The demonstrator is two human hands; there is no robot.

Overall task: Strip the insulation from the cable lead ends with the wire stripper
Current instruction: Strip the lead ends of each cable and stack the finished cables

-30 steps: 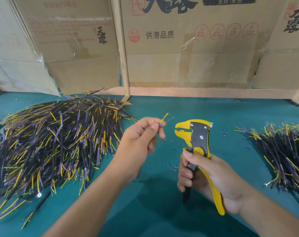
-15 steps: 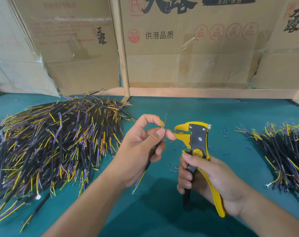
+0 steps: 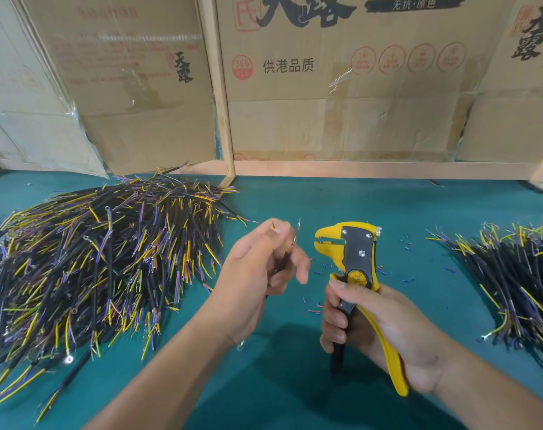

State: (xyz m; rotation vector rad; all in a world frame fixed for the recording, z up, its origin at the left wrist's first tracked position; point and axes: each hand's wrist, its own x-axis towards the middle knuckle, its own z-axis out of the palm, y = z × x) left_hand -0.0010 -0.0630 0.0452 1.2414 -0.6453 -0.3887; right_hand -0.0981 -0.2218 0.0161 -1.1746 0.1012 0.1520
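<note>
My left hand [image 3: 257, 274] holds one black cable [image 3: 283, 262] upright in curled fingers, its thin yellow lead and a bared wire tip poking up above the thumb. The cable's lower end with a ring terminal [image 3: 240, 346] hangs below the wrist. My right hand [image 3: 378, 330] grips the handles of the yellow and black wire stripper [image 3: 354, 252], jaws pointing left. A small gap separates the jaws from the lead ends, and nothing sits in them.
A large heap of black cables with yellow and purple leads [image 3: 93, 262] covers the left of the green table [image 3: 295, 200]. A smaller cable pile [image 3: 512, 274] lies at the right. Small insulation bits [image 3: 313, 308] are scattered around the stripper. Cardboard boxes [image 3: 341, 88] wall the back.
My left hand has turned the cable, swinging the lead ends from pointing right to pointing up, and its fingers have shifted along the leads. The stripper has stayed almost in place.
</note>
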